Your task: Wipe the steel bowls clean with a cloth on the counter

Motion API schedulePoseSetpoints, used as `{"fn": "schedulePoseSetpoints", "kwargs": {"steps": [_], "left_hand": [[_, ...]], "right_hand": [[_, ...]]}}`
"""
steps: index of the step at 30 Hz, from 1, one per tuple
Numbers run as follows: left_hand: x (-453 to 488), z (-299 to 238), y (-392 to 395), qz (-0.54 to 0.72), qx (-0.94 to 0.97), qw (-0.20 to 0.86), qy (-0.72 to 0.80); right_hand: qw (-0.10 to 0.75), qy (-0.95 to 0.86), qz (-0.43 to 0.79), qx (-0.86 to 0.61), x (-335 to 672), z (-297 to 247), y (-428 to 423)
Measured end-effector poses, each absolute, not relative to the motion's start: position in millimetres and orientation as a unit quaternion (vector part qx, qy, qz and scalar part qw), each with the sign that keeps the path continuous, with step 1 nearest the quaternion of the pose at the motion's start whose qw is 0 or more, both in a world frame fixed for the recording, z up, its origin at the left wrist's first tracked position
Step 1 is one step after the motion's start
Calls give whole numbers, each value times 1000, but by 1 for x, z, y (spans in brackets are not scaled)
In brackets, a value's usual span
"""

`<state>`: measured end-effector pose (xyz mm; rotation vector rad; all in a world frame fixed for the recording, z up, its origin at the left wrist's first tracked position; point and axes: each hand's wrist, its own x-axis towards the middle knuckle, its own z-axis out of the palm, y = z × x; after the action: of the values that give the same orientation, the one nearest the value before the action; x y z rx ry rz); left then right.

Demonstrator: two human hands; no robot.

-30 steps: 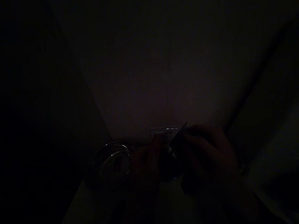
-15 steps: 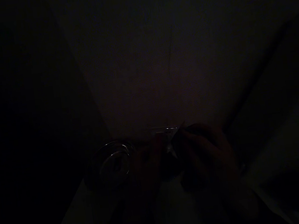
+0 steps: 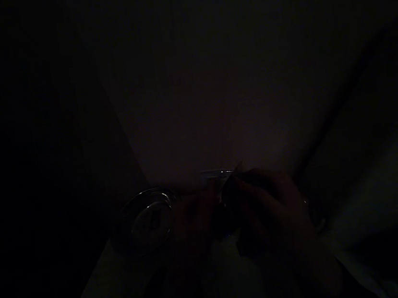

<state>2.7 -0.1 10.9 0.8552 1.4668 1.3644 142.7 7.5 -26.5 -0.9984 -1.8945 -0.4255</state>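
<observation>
The scene is very dark. My right hand point(image 3: 275, 207) is curled, its fingers pinched on a thin dark stick-like thing point(image 3: 236, 171) that slants up to the right. My left hand point(image 3: 193, 217) is beside it, fingers bent toward a small clear container point(image 3: 217, 176) between both hands. What the left hand grips is hidden by the dark. A round glass dish point(image 3: 145, 218) stands just left of my left hand.
A pale surface point(image 3: 104, 296) lies under the hands and dish. A plain wall point(image 3: 214, 94) rises behind. Dark shapes fill the left side and the right edge.
The right hand has shifted slightly left and the thin stick's tip has dropped a little. The dish and the left hand stay where they were.
</observation>
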Motion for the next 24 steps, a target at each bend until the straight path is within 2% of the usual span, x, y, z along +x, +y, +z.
{"fn": "schedulePoseSetpoints", "kwargs": {"steps": [4,10,17,24], "left_hand": [[-4,11,3,537,364,465,603],[-1,11,4,553,325,424,639],[1,19,1,559,276,429,654],[4,10,5,577,260,457,625]], "right_hand": [[451,-798,-179,-357,135,-28,4],[482,-771,-164,-383,145,-24,8],[451,-801,-198,-340,138,-30,2],[486,-756,-187,-396,157,-28,11]]}}
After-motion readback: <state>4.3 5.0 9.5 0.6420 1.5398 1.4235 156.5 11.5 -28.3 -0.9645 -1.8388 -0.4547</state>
